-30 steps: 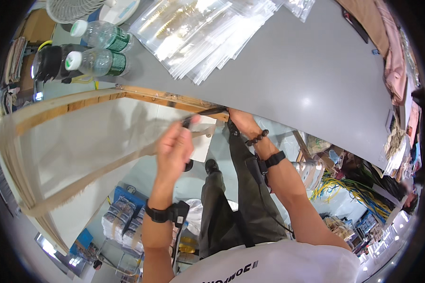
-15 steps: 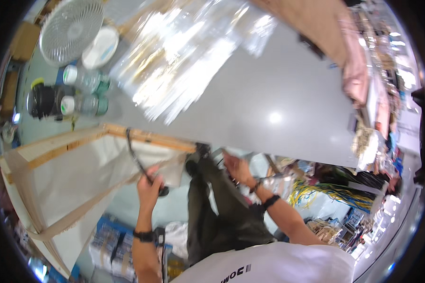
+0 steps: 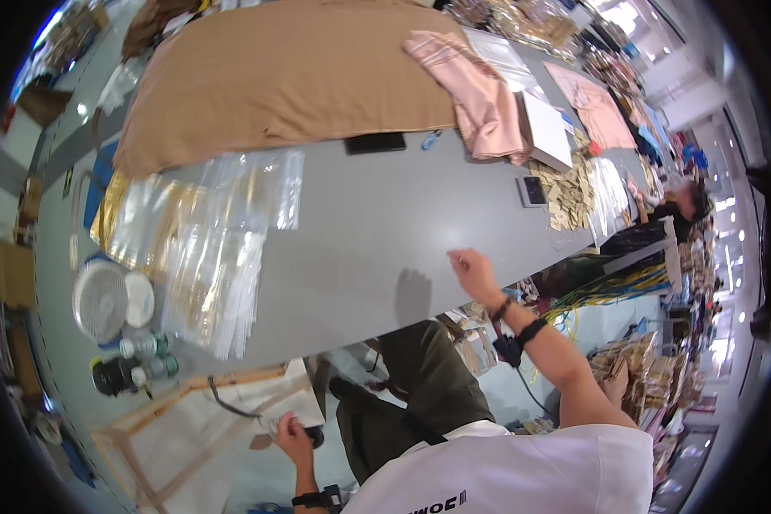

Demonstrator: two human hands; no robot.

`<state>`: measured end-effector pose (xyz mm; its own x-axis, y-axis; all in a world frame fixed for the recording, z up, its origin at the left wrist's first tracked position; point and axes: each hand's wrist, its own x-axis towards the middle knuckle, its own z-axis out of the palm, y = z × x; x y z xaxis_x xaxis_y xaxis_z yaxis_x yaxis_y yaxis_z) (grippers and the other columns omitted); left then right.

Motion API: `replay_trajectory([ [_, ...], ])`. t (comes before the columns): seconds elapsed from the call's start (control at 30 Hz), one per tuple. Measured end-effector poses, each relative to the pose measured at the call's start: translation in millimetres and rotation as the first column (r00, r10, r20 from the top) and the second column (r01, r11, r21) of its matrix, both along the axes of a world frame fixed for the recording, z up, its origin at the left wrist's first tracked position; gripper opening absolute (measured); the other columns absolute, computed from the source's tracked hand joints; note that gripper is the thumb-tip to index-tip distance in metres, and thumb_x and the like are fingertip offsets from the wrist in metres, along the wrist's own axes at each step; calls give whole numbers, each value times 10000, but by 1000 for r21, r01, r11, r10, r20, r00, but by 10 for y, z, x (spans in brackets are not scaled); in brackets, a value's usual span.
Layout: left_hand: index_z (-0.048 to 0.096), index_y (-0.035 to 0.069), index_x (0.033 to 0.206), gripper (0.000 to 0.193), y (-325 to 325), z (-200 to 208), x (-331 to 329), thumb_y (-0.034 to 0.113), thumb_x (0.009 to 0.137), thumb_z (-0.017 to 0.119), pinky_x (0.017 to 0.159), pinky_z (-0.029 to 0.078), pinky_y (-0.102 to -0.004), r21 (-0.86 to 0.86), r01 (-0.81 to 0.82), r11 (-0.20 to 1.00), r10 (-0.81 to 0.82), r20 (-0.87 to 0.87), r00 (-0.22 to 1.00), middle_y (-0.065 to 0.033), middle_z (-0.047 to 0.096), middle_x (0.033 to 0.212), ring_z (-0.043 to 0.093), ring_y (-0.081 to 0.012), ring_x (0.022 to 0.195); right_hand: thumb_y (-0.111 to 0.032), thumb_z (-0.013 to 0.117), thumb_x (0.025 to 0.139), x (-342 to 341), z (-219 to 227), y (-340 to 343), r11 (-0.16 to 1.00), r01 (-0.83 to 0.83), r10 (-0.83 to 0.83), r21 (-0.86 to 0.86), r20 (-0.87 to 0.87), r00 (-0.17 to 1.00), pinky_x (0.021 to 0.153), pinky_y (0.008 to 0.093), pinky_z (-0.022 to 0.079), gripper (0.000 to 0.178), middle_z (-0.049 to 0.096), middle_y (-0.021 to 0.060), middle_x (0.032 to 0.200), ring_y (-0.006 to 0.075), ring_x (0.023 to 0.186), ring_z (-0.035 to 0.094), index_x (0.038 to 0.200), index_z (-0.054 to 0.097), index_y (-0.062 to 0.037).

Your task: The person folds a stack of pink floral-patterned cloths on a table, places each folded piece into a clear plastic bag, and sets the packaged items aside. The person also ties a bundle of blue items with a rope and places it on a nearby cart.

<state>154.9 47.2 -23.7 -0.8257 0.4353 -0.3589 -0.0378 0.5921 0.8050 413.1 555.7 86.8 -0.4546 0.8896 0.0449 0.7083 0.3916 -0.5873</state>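
Low at the left, beside the table edge, my left hand (image 3: 293, 439) is closed around a dark curved rod (image 3: 230, 403) by a wood-framed, pale fabric-sided bin (image 3: 158, 433). The rod's black end shows just past the fingers. My right hand (image 3: 475, 274) is over the near edge of the grey table (image 3: 360, 257), fingers loosely bent and apart, holding nothing I can see. Its shadow falls on the tabletop. To its left lie clear plastic bags (image 3: 218, 265) with some gold ones among them.
A brown cloth stack (image 3: 300, 77) spans the far side, beside a folded pink cloth (image 3: 480, 103). A black phone (image 3: 375, 143), a white box (image 3: 544, 128) and tan tags (image 3: 570, 197) lie rightward. A fan (image 3: 100, 300) and bottles (image 3: 150, 344) stand left. Another person (image 3: 681, 206) is at right.
My right hand has risen from below the table edge to above the tabletop. My view has lifted, showing more of the table. The left hand stays on the rod.
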Motion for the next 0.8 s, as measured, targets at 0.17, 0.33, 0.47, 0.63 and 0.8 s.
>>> replay_trajectory([
  [0.17, 713, 12, 1111, 185, 2219, 699, 137, 96, 959, 649, 776, 549, -312, 126, 312, 942, -315, 3, 949, -89, 705, 969, 679, -175, 848, -114, 651, 914, 408, -146, 1928, 953, 211, -202, 218, -61, 977, 776, 426, 542, 241, 695, 167, 995, 329, 879, 673, 1148, 684, -63],
  [0.33, 674, -1, 1191, 249, 4522, 843, 258, 133, 982, 657, 816, 544, -292, 71, 505, 860, -510, 95, 855, -73, 707, 992, 666, -129, 896, -287, 684, 882, 665, -373, 3980, 821, 443, -459, 361, -43, 887, 1055, 528, 416, 629, 532, 347, 1314, 496, 1242, 502, 1350, 465, 72],
  [0.47, 592, -9, 1345, 437, 6226, 786, 524, 188, 968, 691, 955, 532, -337, 226, 595, 771, -634, 195, 748, -155, 694, 1202, 673, -205, 1077, -482, 733, 792, 652, -554, 4650, 815, 570, -566, -105, 72, 821, 1066, 553, 419, 923, 550, 373, 1303, 537, 1230, 520, 1435, 370, 72],
  [0.63, 389, -33, 1501, 791, 7887, 646, 1329, 309, 902, 777, 1053, 476, -395, 326, 469, 821, -571, 486, 661, -265, 450, 1495, 503, -275, 1335, -338, 778, 751, 731, -605, 4596, 858, 513, -514, -34, -49, 856, 974, 499, 505, 768, 640, 324, 1211, 462, 1151, 621, 1353, 498, 48],
  [0.8, 384, -28, 1502, 815, 8765, 843, 1587, 376, 909, 770, 974, 493, -382, 390, 524, 758, -586, 52, 809, -187, 528, 1375, 561, -237, 1184, -208, 751, 775, 774, -305, 4713, 857, 430, -461, -283, -47, 886, 802, 439, 564, 470, 720, 221, 1021, 349, 949, 715, 1173, 656, 23],
])
